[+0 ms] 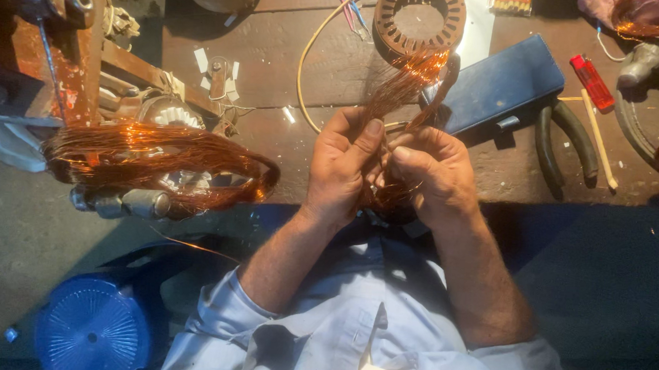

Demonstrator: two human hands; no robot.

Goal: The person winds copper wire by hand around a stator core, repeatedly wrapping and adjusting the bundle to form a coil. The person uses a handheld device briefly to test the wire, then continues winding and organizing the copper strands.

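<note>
Bundle of thin copper wire (402, 90), shiny orange strands, fanning upward, lower end bunched between both hands

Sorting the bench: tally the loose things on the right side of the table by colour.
Blue: 1, the flat case
Red: 1, the lighter
Black: 1, the pliers
Pale wood: 1, the stick
Total: 4

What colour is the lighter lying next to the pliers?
Red. The lighter shows best in the head view, on the bench beside the dark-handled pliers.
</note>
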